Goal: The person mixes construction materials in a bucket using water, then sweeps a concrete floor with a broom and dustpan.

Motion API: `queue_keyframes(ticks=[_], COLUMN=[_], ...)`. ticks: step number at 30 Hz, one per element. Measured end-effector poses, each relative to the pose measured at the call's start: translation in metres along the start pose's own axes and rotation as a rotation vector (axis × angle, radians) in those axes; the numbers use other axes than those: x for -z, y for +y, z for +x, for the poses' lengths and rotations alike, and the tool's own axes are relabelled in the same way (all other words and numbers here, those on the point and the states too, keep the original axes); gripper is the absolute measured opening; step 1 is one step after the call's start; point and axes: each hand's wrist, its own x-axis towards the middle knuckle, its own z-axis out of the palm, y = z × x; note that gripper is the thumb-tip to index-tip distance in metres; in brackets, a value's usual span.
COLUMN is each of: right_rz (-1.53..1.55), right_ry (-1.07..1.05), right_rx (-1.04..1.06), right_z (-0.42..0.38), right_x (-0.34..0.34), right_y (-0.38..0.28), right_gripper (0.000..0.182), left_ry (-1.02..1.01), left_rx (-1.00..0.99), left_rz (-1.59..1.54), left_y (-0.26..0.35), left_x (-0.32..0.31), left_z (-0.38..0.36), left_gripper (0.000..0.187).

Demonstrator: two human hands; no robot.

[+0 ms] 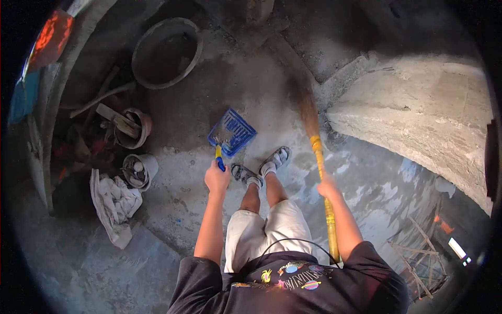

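Observation:
My left hand (217,178) is closed around the yellow and blue handle of a blue dustpan (238,133). The dustpan lies just beyond my feet, and some debris shows on it. My right hand (328,187) grips the yellow shaft of a long broom (317,149). The broom's brown bristles (300,94) reach forward over the dusty floor and look blurred at the far end. The broom's shaft runs back past my right forearm, and the bristles are to the right of the dustpan, apart from it.
A large round basin (167,53) stands at the far left. Nearer are a bucket holding wood (135,130), a white bucket (141,171) and a crumpled white sack (114,204). A concrete slope (413,104) rises on the right, with a wooden frame (418,256) below it.

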Motion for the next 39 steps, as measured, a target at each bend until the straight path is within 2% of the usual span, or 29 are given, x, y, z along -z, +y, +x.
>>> queue_keyframes(ticks=[1, 3, 5, 8, 12, 15, 17, 20, 22, 25, 27, 32, 35, 37, 39], right_rz=[-0.021, -0.048, -0.041, 0.068, -0.048, -0.085, -0.077, -0.128, -0.123, -0.146, -0.097, -0.046, -0.047, -0.020, -0.042], right_ry=[-0.049, -0.105, -0.188, -0.238, -0.151, -0.049, -0.038, -0.100, -0.102, -0.238, -0.300, -0.078, 0.018, 0.039, 0.023], right_rx=[0.002, -0.008, 0.030, 0.094, 0.063, -0.017, -0.066, -0.070, -0.002, 0.024, 0.049, -0.096, -0.086, -0.078, -0.023], right_z=[0.010, -0.016, -0.046, -0.088, -0.122, -0.101, -0.068, -0.038, -0.062, -0.094, -0.114, -0.144, -0.116, -0.075, -0.043], right_x=[-0.019, -0.031, -0.022, -0.001, 0.042, 0.062, 0.052, -0.001, -0.021, -0.038, -0.021, 0.034, 0.052, 0.034, -0.028], right_y=[0.011, -0.012, -0.041, -0.050, -0.053, -0.045, -0.030, -0.006, -0.018, -0.036, -0.051, -0.045, -0.031, -0.013, 0.013], right_gripper=[0.087, 0.087, 0.087, 0.089, 0.091, 0.093, 0.087, 0.081, 0.077, 0.081, 0.084, 0.087, 0.089, 0.089, 0.089], left_ry=[0.041, 0.088, 0.091, 0.119, 0.149, 0.157, 0.105, 0.097, 0.099, 0.084, 0.062, 0.037, 0.104, 0.090, 0.087], left_rx=[-0.021, -0.072, -0.026, -0.055, -0.079, -0.069, -0.050, -0.065, -0.076, -0.103, -0.076, -0.053, -0.102, -0.105, -0.123], left_rz=[-0.019, -0.048, -0.068, -0.070, -0.067, -0.061, -0.039, -0.043, -0.034, -0.091, -0.058, -0.041, -0.073, -0.060, -0.072], left_y=[0.001, 0.005, 0.000, 0.001, -0.005, -0.005, -0.003, -0.002, 0.008, 0.003, 0.011, 0.007, 0.009, 0.007, 0.009], left_x=[-0.001, -0.003, -0.007, -0.003, -0.005, -0.007, -0.008, -0.019, -0.018, -0.028, -0.027, -0.040, -0.044, -0.047, -0.045], left_z=[-0.002, 0.004, 0.003, -0.001, -0.006, -0.010, -0.016, -0.020, -0.021, -0.038, -0.039, -0.055, -0.058, -0.057, -0.053], left_gripper=[0.030, 0.029, 0.029, 0.030, 0.029, 0.030, 0.033, 0.032, 0.033, 0.038, 0.038, 0.036, 0.036, 0.036, 0.034])
